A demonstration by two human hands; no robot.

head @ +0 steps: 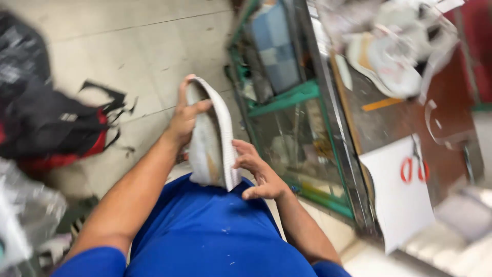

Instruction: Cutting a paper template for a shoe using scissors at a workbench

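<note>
A worn white shoe [209,146] stands on end against my blue shirt, its ribbed sole turned to the right. My left hand [185,114] grips the upper end of the shoe from the left, thumb across its top. My right hand [259,172] presses fingers against the sole edge at the lower right. Both forearms reach in from below the shoe.
A black and red bag [48,128] lies on the tiled floor at left. At right stands a green-framed glass cabinet [292,128]. The brown worktop [394,123] holds red-handled scissors [414,169], a white sheet [400,197] and more pale shoes [394,56].
</note>
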